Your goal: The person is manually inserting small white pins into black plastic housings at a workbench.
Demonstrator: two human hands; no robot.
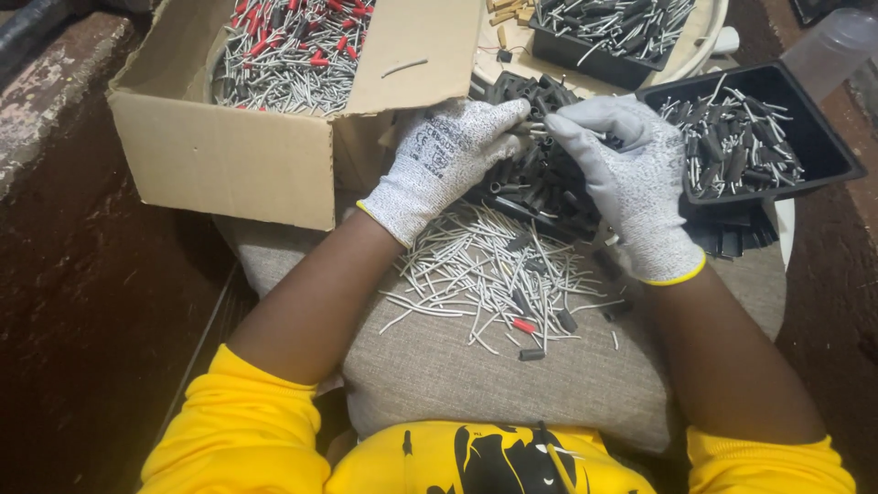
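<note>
Two gloved hands, left hand (445, 165) and right hand (626, 183), fingertips pinched on one thin pin (538, 129), above the grey cushion (476, 366); two black trays (828, 137) beyond.

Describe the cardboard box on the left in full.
The cardboard box is plain brown corrugated card, open at the top, with one flap folded out toward the hands. It sits tilted at the upper left, its lower corner on the grey cushion. Inside lies a heap of thin grey wire pieces, some with red sleeves. The left hand is beside the flap.
</note>
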